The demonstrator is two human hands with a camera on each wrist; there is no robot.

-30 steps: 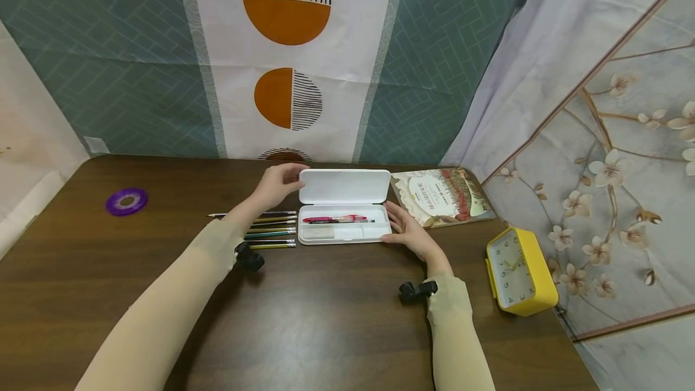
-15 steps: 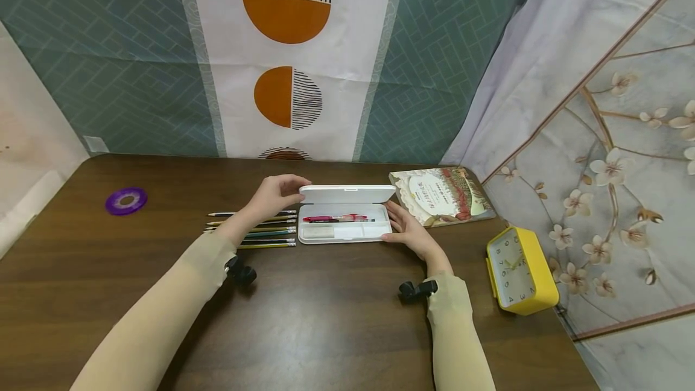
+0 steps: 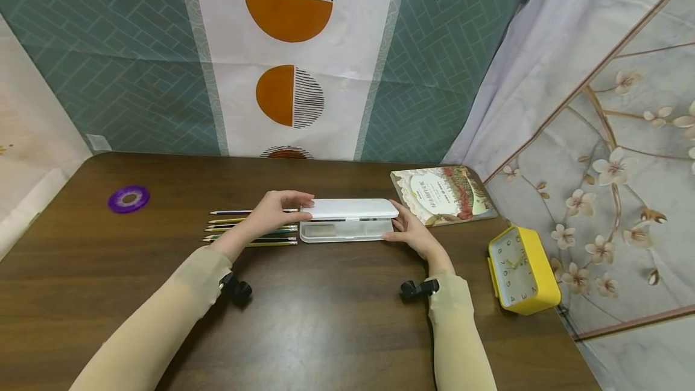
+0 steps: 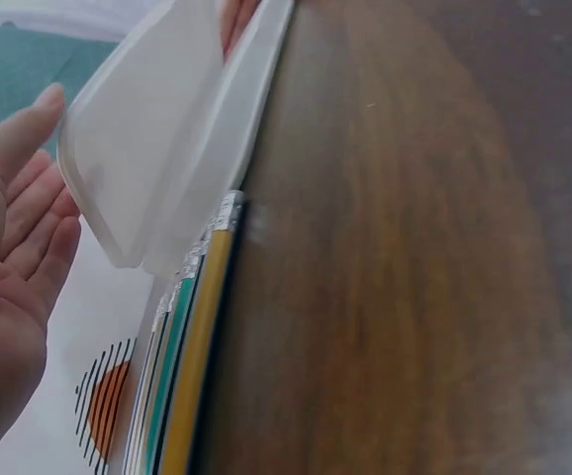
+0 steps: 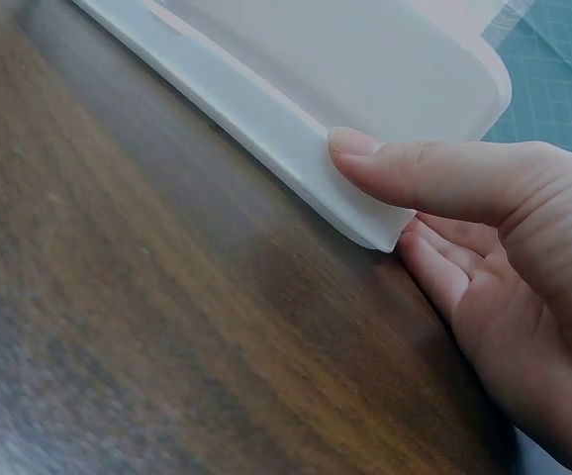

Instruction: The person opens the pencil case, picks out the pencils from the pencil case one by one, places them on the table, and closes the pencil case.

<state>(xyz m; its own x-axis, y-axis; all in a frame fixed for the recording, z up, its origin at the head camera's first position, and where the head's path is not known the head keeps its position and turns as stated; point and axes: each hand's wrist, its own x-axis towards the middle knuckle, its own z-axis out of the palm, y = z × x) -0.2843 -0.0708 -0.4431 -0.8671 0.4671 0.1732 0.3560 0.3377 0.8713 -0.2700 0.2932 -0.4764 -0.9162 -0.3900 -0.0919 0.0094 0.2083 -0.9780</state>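
A white pencil case [image 3: 342, 233] lies on the table, its lid [image 3: 350, 207] tilted forward and partly lowered over the tray. At the lid's left end, my left hand [image 3: 277, 209] pinches the edge between thumb and fingers; in the left wrist view its thumb [image 4: 39, 114] is on the lid's rim. My right hand [image 3: 415, 235] holds the tray's right end, thumb [image 5: 405, 173] over the front rim and fingers against the side. The lid hides most of the tray's inside. Several pencils [image 3: 277, 244] lie side by side left of the case, partly under my left hand.
A picture-covered booklet [image 3: 442, 195] lies behind my right hand. The yellow alarm clock [image 3: 522, 269] stands at the table's right edge. Far left is a purple ring-shaped roll [image 3: 128, 199]. A patterned curtain [image 3: 293, 107] hangs along the table's back edge.
The lid has swung from upright down toward the front, covering the pens in the tray. My left hand has come forward and down with it; the right hand has stayed at the case's end.
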